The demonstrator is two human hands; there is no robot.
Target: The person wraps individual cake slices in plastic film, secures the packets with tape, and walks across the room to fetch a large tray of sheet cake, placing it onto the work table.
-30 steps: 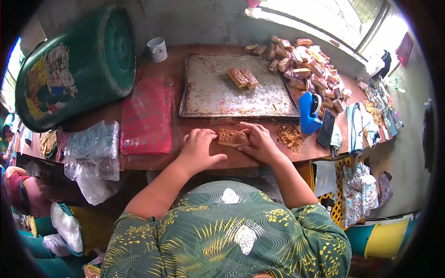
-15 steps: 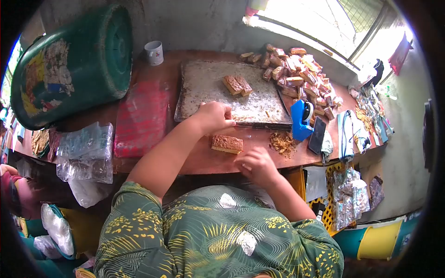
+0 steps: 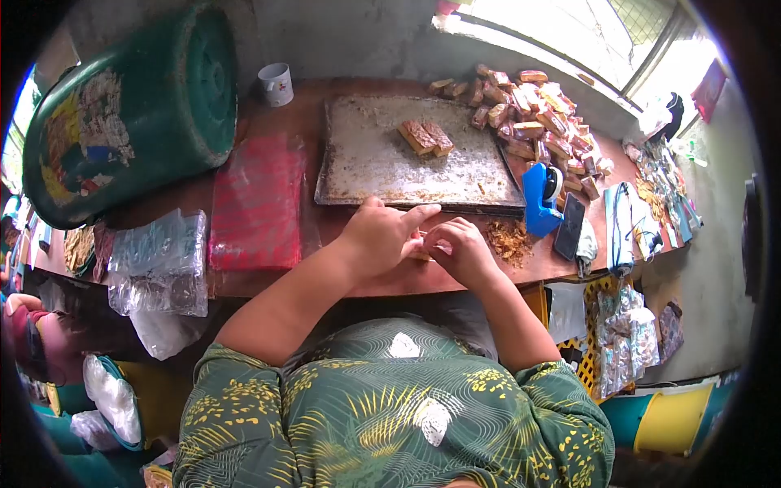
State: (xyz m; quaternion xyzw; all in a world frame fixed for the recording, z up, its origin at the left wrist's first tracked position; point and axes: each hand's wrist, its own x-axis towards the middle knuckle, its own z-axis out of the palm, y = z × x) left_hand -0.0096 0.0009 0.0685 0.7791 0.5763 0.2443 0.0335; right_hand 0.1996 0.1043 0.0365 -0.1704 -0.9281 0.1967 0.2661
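Cake [image 3: 419,254], in the head view, is mostly hidden: just a pale sliver shows low between the two hands, at the near side of the desk [image 3: 382,283]. Its long axis cannot be told. It lies just to the right of the left hand [image 3: 379,234] and just to the left of the right hand [image 3: 462,250], so neither is clearly nearer. The right hand's thumb and forefinger are bent together at the tips; the left hand's forefinger reaches out across toward the right. Whether either is clamped on anything cannot be told.

Beyond the hands is the tray [image 3: 366,159], its front edge just past the left hand's knuckles. Two bars [image 3: 425,137] rest on it side by side, long axes slanting down to the right. Crumbs [image 3: 510,242] lie just right of the right hand, with the tape dispenser [image 3: 537,213] behind them.
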